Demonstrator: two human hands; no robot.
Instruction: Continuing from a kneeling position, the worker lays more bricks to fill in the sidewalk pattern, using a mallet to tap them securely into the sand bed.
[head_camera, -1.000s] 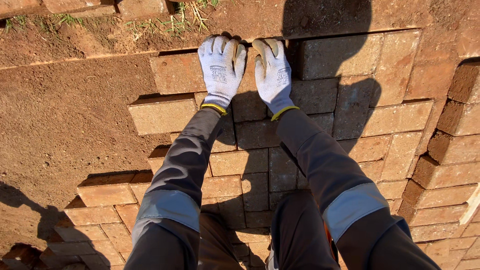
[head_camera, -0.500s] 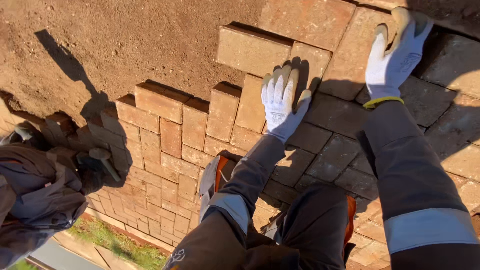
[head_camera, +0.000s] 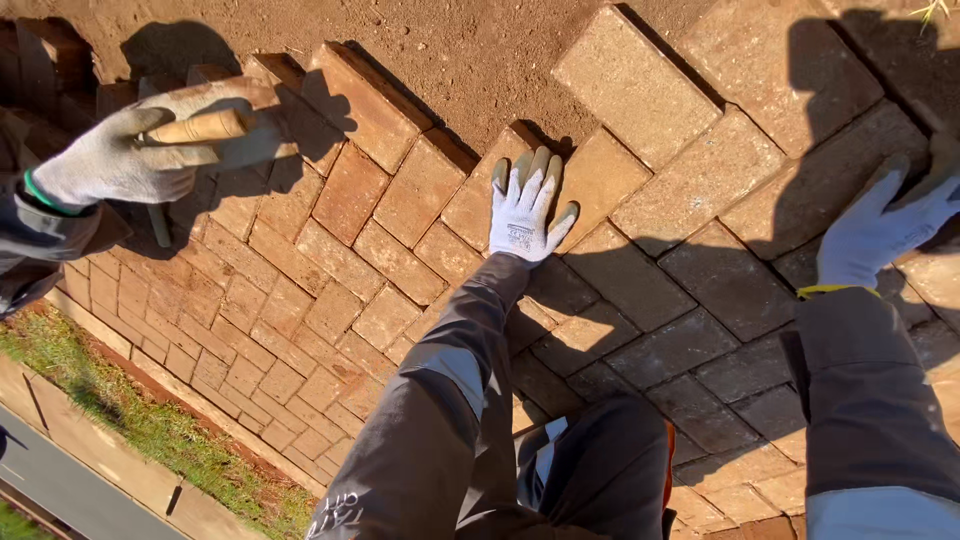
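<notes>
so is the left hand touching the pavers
Touching: the head view shows the gloved left hand lying flat on the laid pavers, fingers spread, no gap.

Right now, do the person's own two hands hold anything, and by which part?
Nothing is held: left hand and right hand lie flat on the paving bricks.

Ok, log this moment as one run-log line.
left hand flat on paving brick | right hand flat on shaded pavers | co-worker's gloved hand grips wooden handle

Sunlit bare soil (head_camera: 470, 60) above, grass strip (head_camera: 150, 425) at lower left
</notes>
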